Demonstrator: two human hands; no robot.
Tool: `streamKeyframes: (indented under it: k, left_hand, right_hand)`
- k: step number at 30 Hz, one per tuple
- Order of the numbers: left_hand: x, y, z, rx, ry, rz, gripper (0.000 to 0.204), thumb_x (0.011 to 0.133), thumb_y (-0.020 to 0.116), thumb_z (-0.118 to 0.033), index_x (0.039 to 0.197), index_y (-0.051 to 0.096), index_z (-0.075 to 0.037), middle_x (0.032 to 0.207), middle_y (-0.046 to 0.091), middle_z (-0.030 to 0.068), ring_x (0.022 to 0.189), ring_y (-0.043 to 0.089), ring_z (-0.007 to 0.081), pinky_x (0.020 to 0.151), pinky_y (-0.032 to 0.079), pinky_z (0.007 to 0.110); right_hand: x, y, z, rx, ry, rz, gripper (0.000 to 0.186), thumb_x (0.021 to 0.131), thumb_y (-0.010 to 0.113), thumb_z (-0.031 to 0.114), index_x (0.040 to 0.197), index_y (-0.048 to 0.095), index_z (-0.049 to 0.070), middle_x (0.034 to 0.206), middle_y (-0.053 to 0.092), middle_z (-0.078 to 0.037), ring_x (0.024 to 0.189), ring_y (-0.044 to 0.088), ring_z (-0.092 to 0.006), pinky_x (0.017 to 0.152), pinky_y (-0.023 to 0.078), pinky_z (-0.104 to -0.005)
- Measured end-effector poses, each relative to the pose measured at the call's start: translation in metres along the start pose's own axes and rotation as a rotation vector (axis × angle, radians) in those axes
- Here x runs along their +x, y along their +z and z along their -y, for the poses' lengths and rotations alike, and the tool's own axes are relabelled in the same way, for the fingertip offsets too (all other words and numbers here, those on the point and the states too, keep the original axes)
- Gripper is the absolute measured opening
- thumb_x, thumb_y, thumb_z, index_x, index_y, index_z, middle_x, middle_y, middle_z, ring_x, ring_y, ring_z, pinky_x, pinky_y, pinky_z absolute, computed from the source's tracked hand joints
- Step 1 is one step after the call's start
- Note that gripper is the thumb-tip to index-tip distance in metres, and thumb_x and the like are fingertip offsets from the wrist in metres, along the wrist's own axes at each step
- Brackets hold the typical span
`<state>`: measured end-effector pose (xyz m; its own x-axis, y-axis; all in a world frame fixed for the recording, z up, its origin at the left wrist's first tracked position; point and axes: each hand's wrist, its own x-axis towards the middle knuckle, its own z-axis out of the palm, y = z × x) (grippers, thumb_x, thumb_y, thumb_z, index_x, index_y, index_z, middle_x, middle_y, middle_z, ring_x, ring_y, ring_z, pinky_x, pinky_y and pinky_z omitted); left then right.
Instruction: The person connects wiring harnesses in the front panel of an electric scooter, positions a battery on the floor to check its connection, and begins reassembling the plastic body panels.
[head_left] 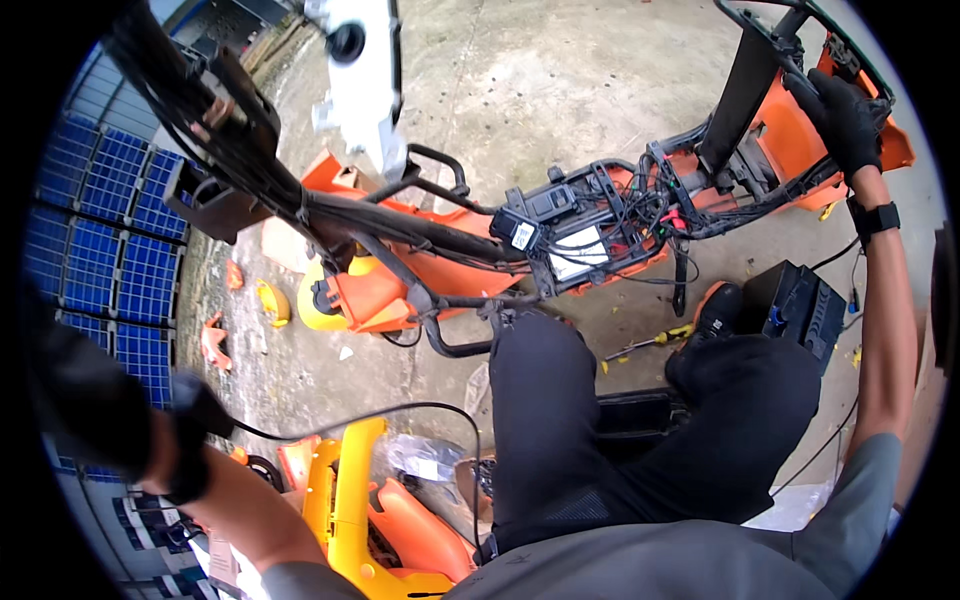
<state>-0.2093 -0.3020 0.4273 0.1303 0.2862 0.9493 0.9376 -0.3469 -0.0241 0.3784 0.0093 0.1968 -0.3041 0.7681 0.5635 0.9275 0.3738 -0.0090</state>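
A partly stripped orange scooter (pixel 450 235) stretches across the scene in front of me, its black frame and wiring bare. My right hand (pixel 845 125), in a black glove, grips the black frame (pixel 785 70) at the scooter's right end, beside an orange panel (pixel 785 130). Some of its fingers are hidden behind the frame. Far left, my left hand (pixel 85 400) is a dark, gloved blur, and its fingers cannot be made out. Tangled cables (pixel 650 205) and a white-labelled module (pixel 578 250) lie in the middle of the frame.
A yellow-handled screwdriver (pixel 650 343) lies by my shoe (pixel 715 315). To its right stands a black box (pixel 800 310). Yellow (pixel 345 500) and orange panels (pixel 420 525) lie at lower left. Blue slatted crates (pixel 110 220) line the left side. A white panel (pixel 365 80) is beyond the scooter.
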Motion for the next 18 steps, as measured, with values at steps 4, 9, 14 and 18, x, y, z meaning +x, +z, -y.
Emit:
streamKeyframes:
  k: [4,9,14,18]
  left_hand:
    - [-0.159,0.040,-0.037,-0.033,-0.607,0.082,0.024,0.101,0.051,-0.013,0.112,0.065,0.003,0.110,0.065,0.0092,0.100,0.061,0.0168,0.092,0.048,0.032]
    - [-0.303,0.023,-0.069,-0.113,-1.297,0.664,0.040,0.100,0.059,-0.029,0.126,0.057,0.001,0.109,0.061,0.0065,0.099,0.055,0.0118,0.087,0.047,0.029]
    - [-0.341,0.145,-0.110,-0.475,-1.705,0.142,0.031,0.099,0.060,-0.034,0.117,0.057,-0.009,0.104,0.066,0.0051,0.094,0.061,0.0138,0.081,0.048,0.029]
    - [-0.373,0.144,-0.095,-0.396,-1.743,-0.017,0.034,0.095,0.065,-0.034,0.121,0.057,-0.014,0.103,0.070,0.0047,0.097,0.065,0.0172,0.088,0.051,0.039]
  right_hand:
    - [0.006,-0.025,-0.003,-0.029,-0.052,-0.064,0.035,0.096,0.061,0.037,0.095,0.066,0.003,0.070,0.059,-0.019,0.067,0.060,-0.0342,0.062,0.042,-0.0427]
    - [0.003,0.021,0.029,0.143,-0.056,-0.099,0.038,0.095,0.061,0.043,0.085,0.063,0.006,0.070,0.060,-0.019,0.068,0.062,-0.0383,0.061,0.045,-0.0456]
    - [0.002,-0.007,0.021,0.109,-0.125,-0.095,0.034,0.093,0.064,0.042,0.088,0.068,0.008,0.065,0.061,-0.015,0.063,0.064,-0.0313,0.057,0.047,-0.0426]
    - [0.006,-0.004,0.022,0.143,-0.286,-0.189,0.040,0.091,0.065,0.046,0.086,0.067,0.006,0.065,0.061,-0.015,0.067,0.066,-0.0314,0.059,0.047,-0.0438]
